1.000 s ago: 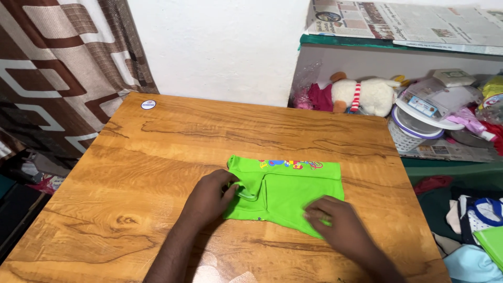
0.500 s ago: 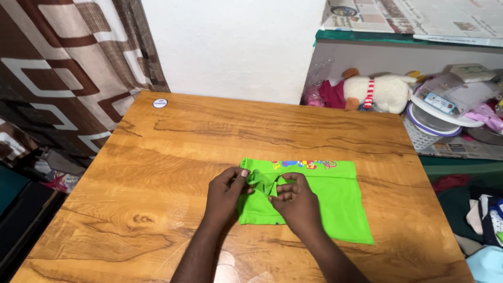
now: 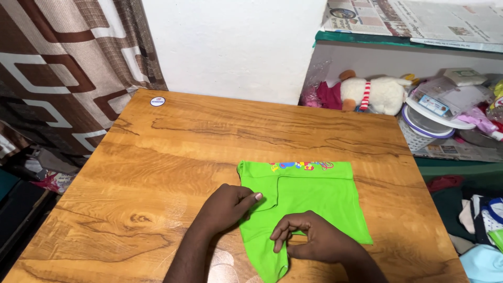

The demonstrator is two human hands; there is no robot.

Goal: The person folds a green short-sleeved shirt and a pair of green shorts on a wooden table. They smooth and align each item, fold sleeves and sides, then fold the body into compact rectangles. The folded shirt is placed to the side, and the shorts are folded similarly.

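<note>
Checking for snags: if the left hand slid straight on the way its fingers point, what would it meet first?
Probably the raised fold edge of the bright green cotton shirt; the left hand points right across it, fingers already on the cloth.

surface: wooden desk (image 3: 173,157), glossy orange-brown grain with dark knots | on it: bright green garment (image 3: 309,202), folded flat near the front edge, right of centre, coloured print along its far edge | also on it: small round white sticker (image 3: 157,101) at the far left corner, well apart from the garment
</note>
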